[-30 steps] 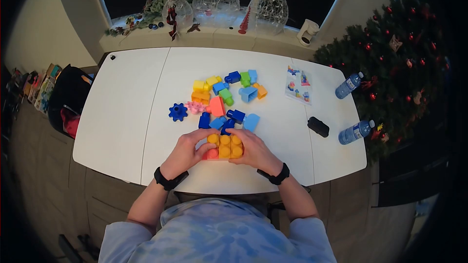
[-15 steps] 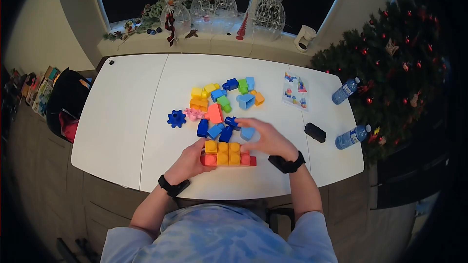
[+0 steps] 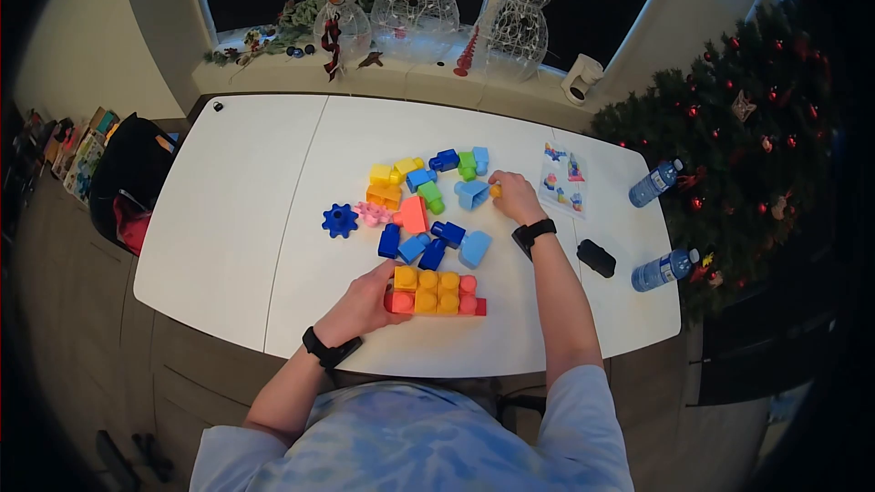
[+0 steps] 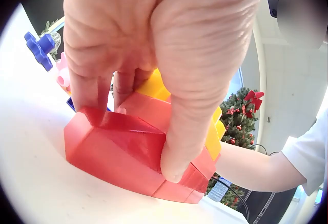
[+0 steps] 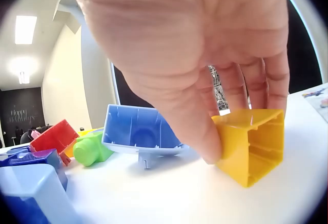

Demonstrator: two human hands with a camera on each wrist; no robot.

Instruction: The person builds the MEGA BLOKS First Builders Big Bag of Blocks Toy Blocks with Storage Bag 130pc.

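Note:
Close to the table's near edge, my left hand grips the left end of a toy building-block assembly. Its base is red, with coral and yellow-orange studded blocks on top. In the left wrist view the thumb presses one side of the red base block and the fingers reach over the other. My right hand is at the right of the loose blocks. There it pinches a yellow-orange toy block between thumb and fingers, the hollow underside facing sideways. Beside it lies a light blue flared block.
Loose blocks, among them a coral one and a dark blue gear, lie mid-table. A picture sheet, a black case and two water bottles are on the right. A Christmas tree stands beyond the table.
My right hand has left the assembly and moved forward and right to the yellow-orange block at the pile's edge, taking hold of it. The left hand has stayed on the assembly.

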